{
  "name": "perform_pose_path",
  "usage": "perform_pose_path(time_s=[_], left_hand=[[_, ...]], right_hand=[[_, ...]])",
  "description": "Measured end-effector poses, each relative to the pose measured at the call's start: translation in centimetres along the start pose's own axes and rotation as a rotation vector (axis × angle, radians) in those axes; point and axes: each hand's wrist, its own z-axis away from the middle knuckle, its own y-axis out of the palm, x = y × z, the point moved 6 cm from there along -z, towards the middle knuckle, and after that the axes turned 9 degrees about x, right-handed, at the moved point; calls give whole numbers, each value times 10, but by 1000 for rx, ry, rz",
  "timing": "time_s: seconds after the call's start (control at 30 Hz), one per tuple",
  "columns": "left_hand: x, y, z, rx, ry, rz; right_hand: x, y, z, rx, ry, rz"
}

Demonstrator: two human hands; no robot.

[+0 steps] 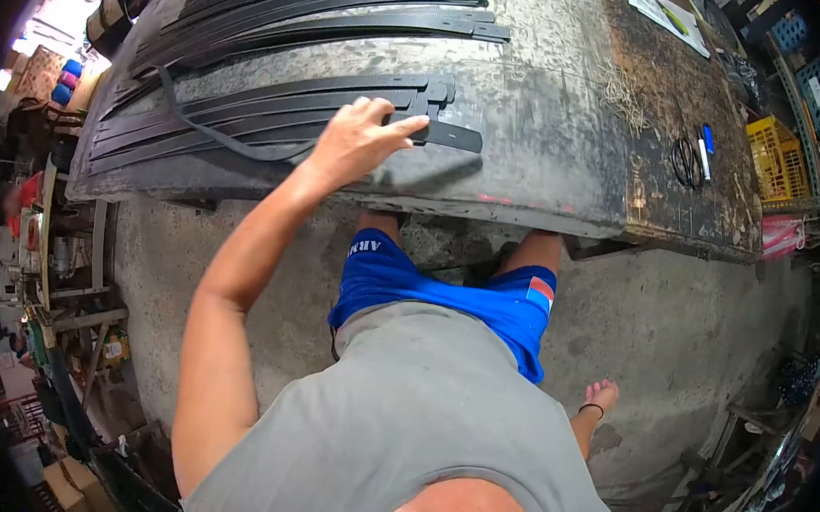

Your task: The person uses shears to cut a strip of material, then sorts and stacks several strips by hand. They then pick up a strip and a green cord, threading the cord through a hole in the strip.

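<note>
My left hand is over the near edge of the workbench, closed on a black strap close to its end. The strap's tip sticks out to the right past my thumb and is raised a little, with a shadow below it. Its long part bends away to the left in a loop. Under and behind this hand lie several flat black straps side by side, their slotted ends to the right. My right hand hangs low beside my body, away from the bench, with a dark band at the wrist. Its fingers are loosely bent and hold nothing visible.
More black straps lie farther back on the workbench. To the right are scissors, a blue-capped marker, a heap of thin strings and paper with a green pen. A yellow crate stands beyond the bench.
</note>
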Motion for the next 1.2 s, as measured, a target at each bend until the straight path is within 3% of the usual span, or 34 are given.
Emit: perform_pose_path(time_s=[0.1,0.23,0.3,0.4,0.53,0.63,0.7,0.77,0.83,0.9,0.97,1.07,1.1,1.2], left_hand=[[-11,35,2,12,-50,9],[-26,48,-1,-109,-1,62],[-32,49,-8,-113,-8,46],[-41,65,-29,-43,-47,178],[-67,84,-62,127,-205,15],[-97,80,-79,120,-163,116],[-154,61,-78,111,184,357],[-222,46,-67,338,602,890],[-253,22,-46,442,672,1077],[-235,10,-50,177,678,953],[-182,22,-63,18,451,607],[-84,54,-54,-235,-74,542],[-71,59,-52,-236,-112,542],[-58,81,-51,-249,-96,527]], right_hand=[[-10,-26,-51,2,-74,52],[30,-37,-27,-75,36,-166],[44,-54,-44,-157,-230,-167],[106,-38,-4,-165,-296,-232],[164,-5,33,-131,-324,-313],[190,13,43,-75,-445,-240],[199,23,47,-42,-477,-273],[196,26,43,-48,-470,-301],[187,20,28,-68,-463,-329],[176,11,7,-49,-549,-246],[175,0,7,-76,-524,-261],[197,2,23,-86,-512,-306],[210,9,32,-76,-527,-325],[272,102,89,215,-771,-354]])
